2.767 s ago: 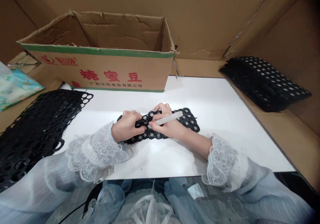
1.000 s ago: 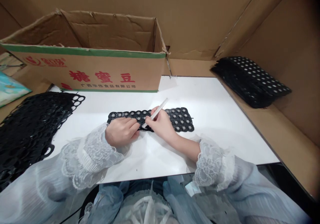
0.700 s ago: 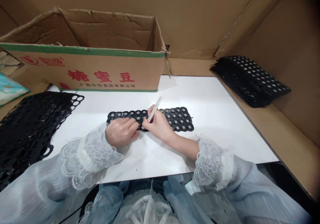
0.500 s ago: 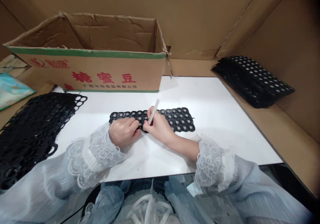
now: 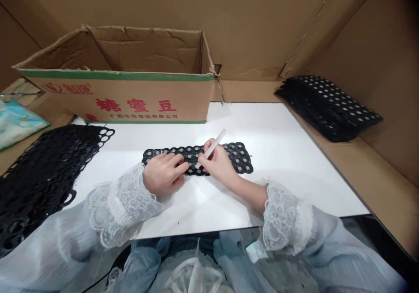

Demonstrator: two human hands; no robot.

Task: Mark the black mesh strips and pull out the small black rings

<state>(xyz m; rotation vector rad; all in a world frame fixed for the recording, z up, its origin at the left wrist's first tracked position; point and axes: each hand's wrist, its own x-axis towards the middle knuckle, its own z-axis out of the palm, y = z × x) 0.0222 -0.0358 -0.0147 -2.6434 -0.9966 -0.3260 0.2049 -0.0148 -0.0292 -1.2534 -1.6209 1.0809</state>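
My right hand [image 5: 218, 161] now pinches the white stick [image 5: 214, 144] nearer the black strip's [image 5: 190, 156] right end, likely another spot; left hand's [image 5: 164, 174] hold unclear.

counts two grips [image 5: 163, 174] [image 5: 220, 164], one pale stick [image 5: 215, 143], one black disc-dotted sheet [image 5: 190, 157], two black piles [image 5: 42, 171] [image 5: 330, 110], one open carton [image 5: 131, 94], one coloured packet [image 5: 19, 120], one white bench [image 5: 278, 153].

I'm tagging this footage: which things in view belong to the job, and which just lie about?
In the job:
black strip with pale discs, under the left hand
white stick, in the right hand
white board, beneath
black ring sheets and dotted black stack, probably, by likeness

Apparently just lying about:
cardboard box
blue-green packet
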